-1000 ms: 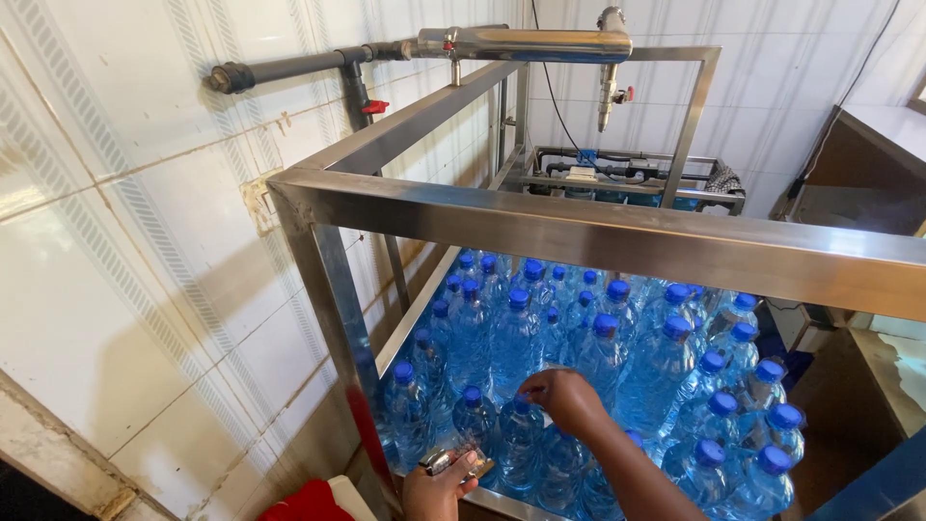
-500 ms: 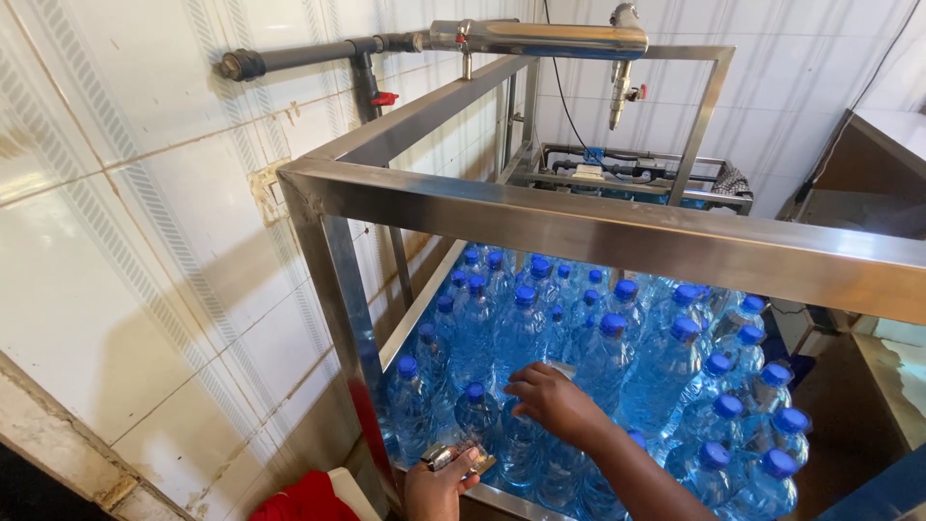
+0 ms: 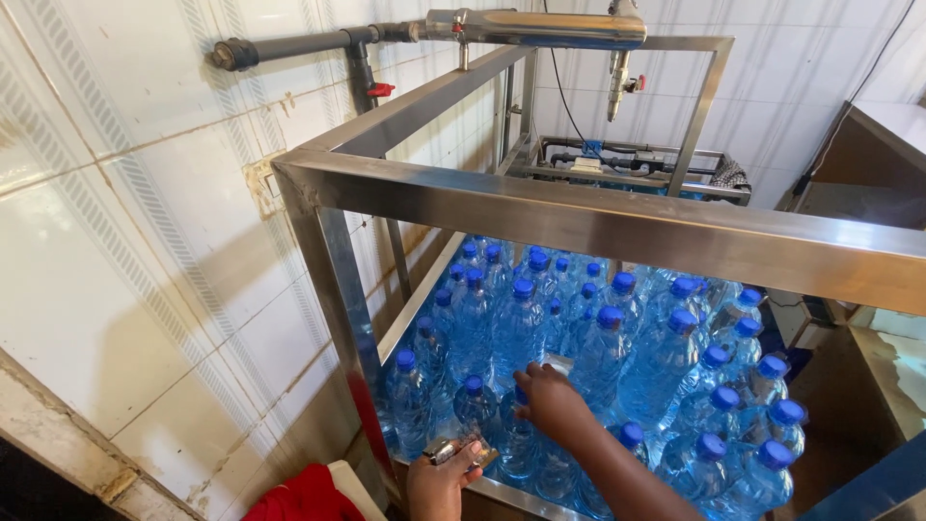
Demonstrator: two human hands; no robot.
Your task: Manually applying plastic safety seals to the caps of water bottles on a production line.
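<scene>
White tiled wall [image 3: 125, 241] on the left, a grey pipe [image 3: 299, 43] running along it into a steel cylinder [image 3: 535, 27] overhead; a stainless steel frame [image 3: 598, 227] boxes in a dense crowd of clear water bottles [image 3: 579, 338] with blue caps, standing upright and touching one another. More pipework and a steel rack sit behind, a brown cabinet to the right, red cloth [image 3: 304, 497] at the bottom edge. Since a second ago the right hand [image 3: 552, 403] has moved forward and down among the near bottles, fingers curled onto a cap or neck; whether it truly grips cannot be told. A small pale label-like piece shows just above it. The left hand [image 3: 439, 478] has stayed at the frame's near rail, closed on a small metallic object [image 3: 453, 450]. The view has also shifted closer. Work reads as bottle-by-bottle handling, the near row now under hand.
</scene>
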